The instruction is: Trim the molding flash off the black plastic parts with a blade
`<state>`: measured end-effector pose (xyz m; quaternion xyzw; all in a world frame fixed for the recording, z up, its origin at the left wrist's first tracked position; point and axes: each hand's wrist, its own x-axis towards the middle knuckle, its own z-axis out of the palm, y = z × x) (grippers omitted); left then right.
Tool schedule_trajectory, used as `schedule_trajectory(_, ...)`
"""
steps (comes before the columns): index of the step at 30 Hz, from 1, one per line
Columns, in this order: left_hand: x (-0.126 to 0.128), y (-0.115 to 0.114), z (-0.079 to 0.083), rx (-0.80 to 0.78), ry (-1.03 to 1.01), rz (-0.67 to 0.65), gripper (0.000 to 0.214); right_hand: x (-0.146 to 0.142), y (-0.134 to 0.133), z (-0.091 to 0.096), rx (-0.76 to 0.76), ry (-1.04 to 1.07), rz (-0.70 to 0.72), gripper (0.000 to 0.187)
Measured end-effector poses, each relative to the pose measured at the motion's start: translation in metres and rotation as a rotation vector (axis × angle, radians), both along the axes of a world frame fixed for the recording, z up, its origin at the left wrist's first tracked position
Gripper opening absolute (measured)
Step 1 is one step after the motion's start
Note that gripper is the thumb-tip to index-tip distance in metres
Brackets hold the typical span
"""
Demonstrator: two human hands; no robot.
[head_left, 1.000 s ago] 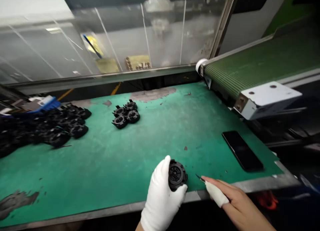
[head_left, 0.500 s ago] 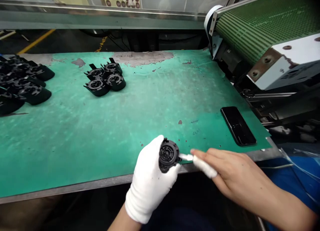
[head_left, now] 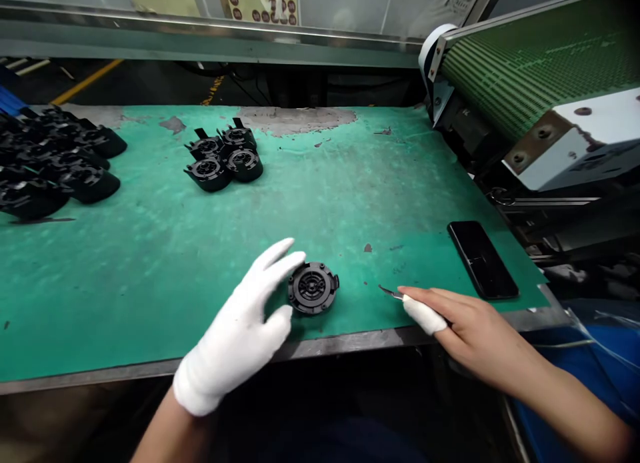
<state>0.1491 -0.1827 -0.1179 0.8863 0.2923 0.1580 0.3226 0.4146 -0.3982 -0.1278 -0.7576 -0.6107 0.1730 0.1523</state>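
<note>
A round black plastic part [head_left: 313, 288] with a ribbed, ring-patterned face lies near the front edge of the green-topped table [head_left: 350, 203]. Just left of it is my left hand [head_left: 245, 323], in a white glove, its thumb and fingers spread apart. One fingertip is close to the part's upper left rim; I cannot tell whether it touches. Between the thumb and forefinger of my right hand [head_left: 460, 316], which wears a white cover on the thumb, is a small knife [head_left: 391, 292] with a thin, curved blade. Its handle is mostly hidden in the hand. The blade points left, apart from the part.
Several black cup-shaped parts [head_left: 224, 157] stand grouped at the back, with a larger cluster [head_left: 60, 159] at the far left. A black phone [head_left: 483, 259] lies at the right. Beyond it, a green conveyor belt [head_left: 545, 56] rises beside the table.
My left hand has let go of the round black part, opened and drawn back left; the part now lies on the table. The knife blade has moved away from the part.
</note>
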Motion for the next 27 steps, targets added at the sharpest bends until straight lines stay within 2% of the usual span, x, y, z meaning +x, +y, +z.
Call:
schedule_trajectory(2,-0.004,0.0,-0.003,-0.022,-0.057,0.111,0.07,0.0,0.002,-0.003,0.014,0.016,0.024,0.049)
schedule_trajectory(4,-0.002,-0.006,-0.013,-0.035,-0.033,0.141,0.094,-0.002,0.007,-0.003,0.012,0.032,0.047,0.048)
schedule_trajectory(6,0.004,-0.014,-0.026,-0.03,0.014,0.145,0.107,-0.007,0.014,0.001,-0.002,0.058,0.072,0.047)
schedule_trajectory(10,0.013,-0.026,-0.04,-0.012,0.044,0.141,0.104,-0.019,0.029,0.012,-0.038,0.111,0.156,0.043)
schedule_trajectory(14,0.012,-0.026,-0.037,-0.03,0.044,0.135,0.099,-0.027,0.042,0.019,-0.072,0.067,0.21,0.043)
schedule_trajectory(20,0.011,-0.023,-0.035,-0.044,0.038,0.12,0.094,-0.027,0.056,0.022,-0.077,-0.146,0.215,0.051)
schedule_trajectory(22,0.012,-0.023,-0.036,-0.042,0.035,0.117,0.093,-0.02,0.061,0.021,-0.096,-0.226,0.183,0.053)
schedule_trajectory(26,0.012,-0.02,-0.035,-0.035,0.058,0.103,0.09,0.001,0.069,0.016,-0.139,-0.288,-0.049,0.049)
schedule_trajectory(27,0.011,-0.017,-0.035,-0.032,0.067,0.099,0.089,0.005,0.068,0.014,-0.134,-0.275,-0.068,0.047)
